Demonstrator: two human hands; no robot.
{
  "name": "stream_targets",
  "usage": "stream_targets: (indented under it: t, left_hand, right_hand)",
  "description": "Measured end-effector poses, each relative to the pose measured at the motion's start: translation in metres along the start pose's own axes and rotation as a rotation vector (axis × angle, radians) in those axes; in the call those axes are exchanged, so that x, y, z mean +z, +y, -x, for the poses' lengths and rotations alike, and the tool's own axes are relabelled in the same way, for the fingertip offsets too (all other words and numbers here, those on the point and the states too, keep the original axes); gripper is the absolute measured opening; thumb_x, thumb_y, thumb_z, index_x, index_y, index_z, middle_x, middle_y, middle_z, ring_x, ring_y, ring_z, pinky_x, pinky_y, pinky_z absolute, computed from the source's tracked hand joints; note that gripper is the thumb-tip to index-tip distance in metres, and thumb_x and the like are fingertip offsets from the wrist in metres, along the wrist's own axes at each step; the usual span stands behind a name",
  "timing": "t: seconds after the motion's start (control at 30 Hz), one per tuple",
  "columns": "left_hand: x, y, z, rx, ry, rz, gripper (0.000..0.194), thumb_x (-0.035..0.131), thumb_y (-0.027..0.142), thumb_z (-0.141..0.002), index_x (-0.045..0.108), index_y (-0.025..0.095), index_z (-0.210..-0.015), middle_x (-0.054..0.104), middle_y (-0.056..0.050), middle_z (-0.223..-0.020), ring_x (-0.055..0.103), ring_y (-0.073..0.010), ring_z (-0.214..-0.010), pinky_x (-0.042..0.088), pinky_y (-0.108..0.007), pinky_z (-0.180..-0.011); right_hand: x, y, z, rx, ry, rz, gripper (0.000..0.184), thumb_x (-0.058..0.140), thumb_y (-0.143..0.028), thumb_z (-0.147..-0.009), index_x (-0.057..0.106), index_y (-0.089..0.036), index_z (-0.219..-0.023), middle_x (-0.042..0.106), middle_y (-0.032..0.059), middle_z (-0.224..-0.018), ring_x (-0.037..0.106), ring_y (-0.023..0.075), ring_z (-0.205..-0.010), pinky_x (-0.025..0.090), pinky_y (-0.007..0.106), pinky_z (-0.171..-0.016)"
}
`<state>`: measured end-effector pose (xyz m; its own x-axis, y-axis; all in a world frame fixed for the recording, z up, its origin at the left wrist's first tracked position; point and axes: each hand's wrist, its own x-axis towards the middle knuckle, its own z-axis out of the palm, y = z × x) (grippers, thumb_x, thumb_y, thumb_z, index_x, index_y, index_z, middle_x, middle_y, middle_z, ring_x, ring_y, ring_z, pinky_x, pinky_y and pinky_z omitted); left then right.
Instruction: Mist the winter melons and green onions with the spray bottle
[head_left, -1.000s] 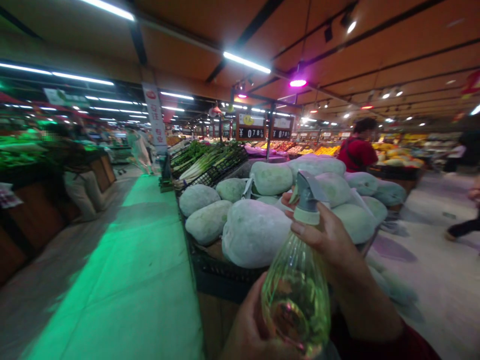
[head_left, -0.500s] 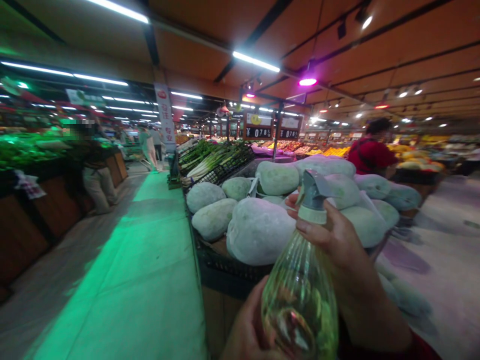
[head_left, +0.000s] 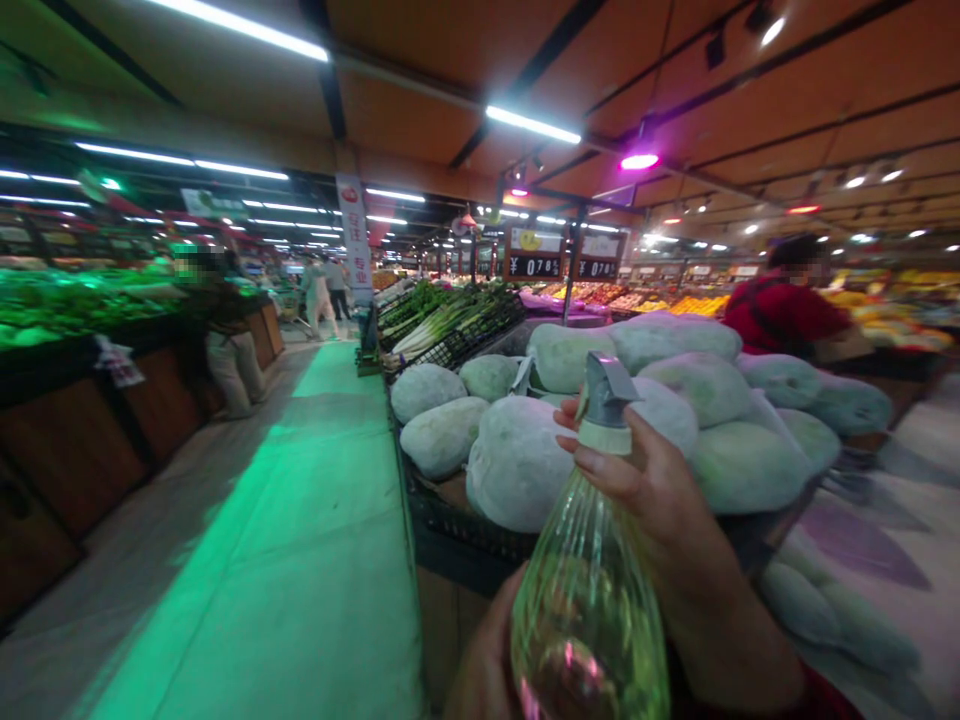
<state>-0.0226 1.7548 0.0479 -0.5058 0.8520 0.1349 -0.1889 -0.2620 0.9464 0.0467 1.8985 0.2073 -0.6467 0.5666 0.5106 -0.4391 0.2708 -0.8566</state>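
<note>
A clear, ribbed spray bottle [head_left: 592, 590] with a grey spray head [head_left: 606, 388] and a pale collar stands upright before me. My right hand [head_left: 645, 470] closes round its neck just under the head, thumb and fingers on the collar. Low on the bottle's left side, my left hand [head_left: 487, 650] supports the body; its fingers are partly hidden behind the plastic. Directly beyond the bottle lies a heap of pale green winter melons [head_left: 517, 465] in a black crate [head_left: 480, 535].
Bundles of leeks [head_left: 450, 325] fill a rack farther back, beneath price signs [head_left: 534, 265]. A green-lit walkway [head_left: 300, 540] runs along the left, with a vegetable counter [head_left: 75, 400] and a person [head_left: 229, 345] beyond. Someone in red [head_left: 780, 310] stands behind the melons. More melons [head_left: 832, 610] lie lower right.
The view has swung slightly left, so the stall and people sit farther right in the picture. Both hands keep their hold on the bottle, which has shifted a little left in view.
</note>
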Motion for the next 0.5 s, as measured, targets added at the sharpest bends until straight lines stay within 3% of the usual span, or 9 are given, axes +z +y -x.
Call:
stream_targets:
  t: [0.1, 0.27, 0.4, 0.5]
  left_hand:
    - [-0.006, 0.004, 0.002, 0.044, -0.012, -0.011, 0.099, 0.093, 0.053, -0.051, 0.06, 0.026, -0.14, 0.064, -0.011, -0.146, 0.05, -0.0485, -0.141, 0.043, -0.053, -0.119]
    - [-0.003, 0.024, 0.006, 0.096, -0.066, -0.008, 0.09, 0.09, 0.047, -0.061, 0.057, 0.022, -0.141, 0.069, -0.014, -0.138, 0.059, -0.0419, -0.133, 0.044, -0.058, -0.116]
    - [0.003, 0.039, 0.013, 0.129, -0.04, -0.022, 0.062, 0.076, 0.047, -0.082, 0.059, 0.021, -0.136, 0.064, -0.013, -0.143, 0.06, -0.0318, -0.131, 0.046, -0.06, -0.114]
    - [0.004, 0.044, 0.017, 0.127, -0.001, -0.029, 0.049, 0.066, 0.043, -0.092, 0.06, 0.02, -0.134, 0.061, -0.012, -0.145, 0.059, -0.0298, -0.132, 0.048, -0.058, -0.112]
  right_hand:
    - [0.006, -0.003, -0.004, 0.013, 0.012, 0.044, 0.044, 0.081, -0.036, -0.077, 0.069, -0.022, -0.117, 0.077, 0.0013, -0.104, 0.074, 0.0238, -0.095, 0.062, 0.028, -0.076]
    - [0.014, -0.001, -0.008, -0.022, -0.032, 0.069, 0.041, 0.082, -0.036, -0.077, 0.072, -0.023, -0.114, 0.077, 0.0001, -0.107, 0.073, 0.0213, -0.095, 0.06, 0.023, -0.074]
    - [0.016, 0.006, -0.006, 0.011, -0.075, -0.002, 0.041, 0.082, -0.036, -0.077, 0.071, -0.023, -0.114, 0.076, -0.0001, -0.104, 0.074, 0.0201, -0.09, 0.061, 0.022, -0.071]
    - [0.015, 0.011, -0.003, 0.003, -0.073, 0.02, 0.037, 0.081, -0.036, -0.079, 0.072, -0.024, -0.113, 0.075, 0.0014, -0.113, 0.073, 0.0213, -0.095, 0.061, 0.024, -0.074]
